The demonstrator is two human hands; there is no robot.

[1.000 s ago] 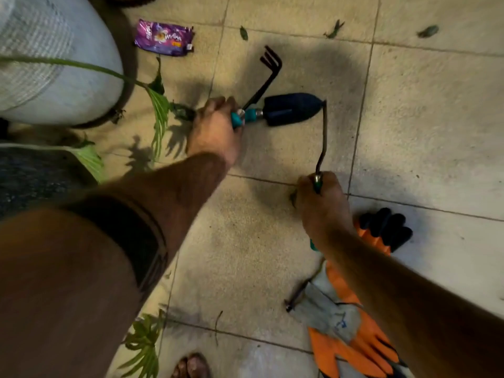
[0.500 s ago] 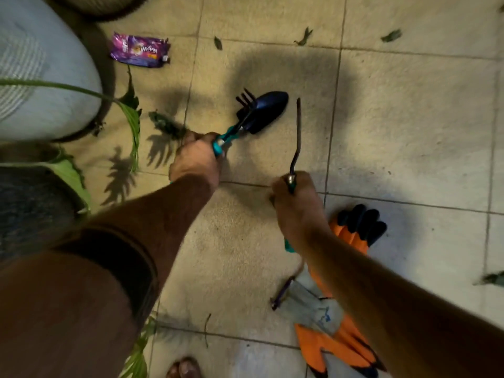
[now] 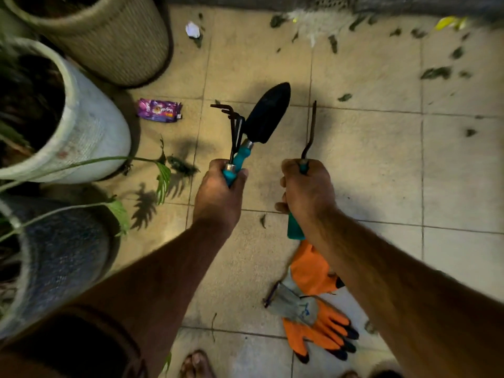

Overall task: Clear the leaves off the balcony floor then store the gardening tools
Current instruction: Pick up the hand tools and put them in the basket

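My left hand [image 3: 218, 195] grips two teal-handled tools together: a black trowel [image 3: 266, 117] and a small pronged rake [image 3: 231, 126], both lifted off the floor and pointing away from me. My right hand [image 3: 308, 195] grips a third teal-handled tool, a thin bent metal weeder [image 3: 309, 132], its handle end sticking out below my fist. Orange and grey gardening gloves [image 3: 313, 309] lie on the tiles below my right arm. Dry leaves [image 3: 436, 73] are scattered over the far and right tiles.
Three plant pots stand at the left: a woven one [image 3: 114, 42], a white one [image 3: 90, 126] and a dark grey one [image 3: 62, 257]. A purple wrapper [image 3: 159, 110] and a crumpled white paper [image 3: 193, 30] lie on the floor. A wall base runs along the top.
Both hands have risen from the floor with their tools. The view has pulled back, showing more pots, the far wall and more leaves.
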